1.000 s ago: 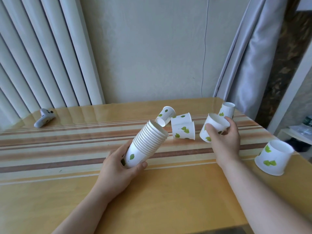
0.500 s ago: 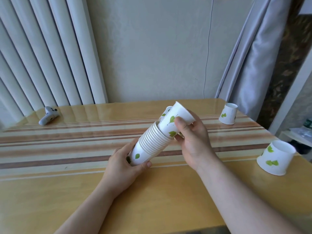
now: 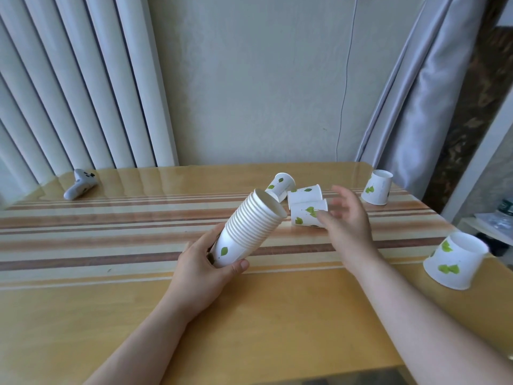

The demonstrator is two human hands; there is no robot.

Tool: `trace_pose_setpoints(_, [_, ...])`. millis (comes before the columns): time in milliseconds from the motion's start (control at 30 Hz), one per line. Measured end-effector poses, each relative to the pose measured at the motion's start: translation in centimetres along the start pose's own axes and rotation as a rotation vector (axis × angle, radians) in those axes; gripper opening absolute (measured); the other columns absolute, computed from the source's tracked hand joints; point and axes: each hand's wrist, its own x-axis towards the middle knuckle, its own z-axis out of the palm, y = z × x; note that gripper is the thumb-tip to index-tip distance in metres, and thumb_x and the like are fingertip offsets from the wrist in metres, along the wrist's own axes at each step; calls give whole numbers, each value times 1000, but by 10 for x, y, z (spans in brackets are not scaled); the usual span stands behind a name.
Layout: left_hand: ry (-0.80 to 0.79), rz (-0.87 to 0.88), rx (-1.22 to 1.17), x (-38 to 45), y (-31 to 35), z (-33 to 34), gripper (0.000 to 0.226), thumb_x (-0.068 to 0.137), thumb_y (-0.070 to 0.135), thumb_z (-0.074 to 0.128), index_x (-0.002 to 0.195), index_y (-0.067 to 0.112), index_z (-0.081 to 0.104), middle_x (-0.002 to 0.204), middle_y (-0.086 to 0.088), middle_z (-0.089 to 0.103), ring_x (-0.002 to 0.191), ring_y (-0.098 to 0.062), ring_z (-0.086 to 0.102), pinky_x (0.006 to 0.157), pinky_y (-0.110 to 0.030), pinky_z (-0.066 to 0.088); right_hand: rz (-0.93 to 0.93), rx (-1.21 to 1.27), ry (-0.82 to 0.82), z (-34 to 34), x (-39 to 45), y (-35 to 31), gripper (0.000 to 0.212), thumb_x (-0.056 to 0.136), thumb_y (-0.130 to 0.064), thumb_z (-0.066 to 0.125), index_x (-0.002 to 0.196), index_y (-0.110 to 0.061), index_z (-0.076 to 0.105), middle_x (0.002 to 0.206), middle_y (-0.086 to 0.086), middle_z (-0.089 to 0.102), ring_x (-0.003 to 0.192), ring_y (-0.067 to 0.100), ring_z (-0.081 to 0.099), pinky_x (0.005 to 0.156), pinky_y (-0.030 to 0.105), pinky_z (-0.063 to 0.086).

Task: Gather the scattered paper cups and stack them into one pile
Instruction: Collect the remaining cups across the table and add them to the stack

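left grip (image 3: 205,262) holds cup stack (image 3: 249,229); right grip (image 3: 347,218) spread, empty, beside loose cup (image 3: 306,215)

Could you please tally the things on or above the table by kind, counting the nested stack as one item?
Stack of nested cups, held in the left hand: 1
Loose cups lying on their sides: 3
Loose cups standing upside down: 2
White controller: 1
Total: 7
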Motion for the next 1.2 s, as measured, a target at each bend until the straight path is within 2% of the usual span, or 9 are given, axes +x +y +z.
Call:
trace_pose_setpoints(200, [7, -20, -19, 1, -1, 0, 80, 76, 47, 92, 144, 65, 52, 117, 35, 69, 120, -8, 61, 101, -37, 53, 83, -653, -184, -13, 34, 32, 96, 79, -24, 72, 158, -53, 27, 160, -3, 21, 146, 34, 29, 118, 41, 33])
trace_pose_setpoints(400, [6, -48, -76, 3, -5, 0, 80, 74, 53, 92, 141, 70, 51, 125, 16, 71, 120, -8, 63, 105, -41, 54, -209, -685, -168, -12, 27, 46, 66, 70, -15, 78, 125, -33, 44, 139, -12, 40, 134, 31, 39, 104, 40, 39])
trace_pose_setpoints(533, [6, -53, -95, 3, -5, 1, 80, 71, 56, 90, 141, 70, 52, 124, 15, 72, 120, -10, 64, 106, -44, 55, -228, -713, -245, -16, 19, 41, 59, 76, -11, 78, 118, -33, 43, 127, -21, 43, 131, 23, 40, 97, 36, 42])
trace_pose_setpoints(633, [7, -44, -91, 1, -3, 1, 80, 75, 47, 93, 140, 72, 52, 122, 19, 73, 122, -12, 63, 106, -45, 54, -156, -449, -211, -16, 14, 35, 55, 75, -11, 75, 113, -36, 44, 125, -7, 50, 109, 22, 53, 77, 28, 44])
trace_pose_setpoints(733, [13, -43, -97, 1, -2, 0, 81, 75, 45, 92, 139, 74, 51, 124, 20, 72, 125, -13, 61, 108, -46, 53, 89, 370, -119, -10, 10, 15, 40, 77, -20, 67, 110, -37, 51, 113, 0, 65, 79, 25, 58, 63, 30, 44])
trace_pose_setpoints(800, [14, -51, -101, 1, -1, 0, 82, 72, 48, 90, 140, 72, 51, 127, 18, 72, 126, -14, 61, 110, -47, 53, 156, 642, -124, -8, 10, 2, 32, 82, -23, 67, 109, -33, 52, 106, 0, 72, 71, 21, 54, 58, 29, 38])
trace_pose_setpoints(933, [23, -46, -76, 1, 1, 1, 83, 75, 38, 94, 132, 80, 50, 122, 29, 71, 125, -14, 62, 109, -47, 53, 117, 663, -278, 1, -2, -21, 35, 80, -17, 73, 111, -27, 60, 103, 0, 76, 77, 19, 53, 57, 24, 39])
trace_pose_setpoints(1033, [11, -33, -60, 1, 1, 1, 84, 76, 34, 95, 132, 78, 51, 123, 33, 70, 125, -16, 63, 108, -48, 53, -19, 521, -365, 9, -11, -29, 52, 68, -26, 81, 118, -27, 67, 105, -2, 71, 73, 11, 57, 59, 20, 44])
trace_pose_setpoints(1200, [-6, -5, 3, 1, 5, -1, 81, 74, 36, 94, 139, 66, 56, 122, 38, 68, 123, -16, 63, 106, -49, 54, -106, 201, -414, 15, -18, -32, 69, 65, -39, 88, 131, -39, 69, 114, -2, 70, 98, 13, 71, 89, 38, 61])
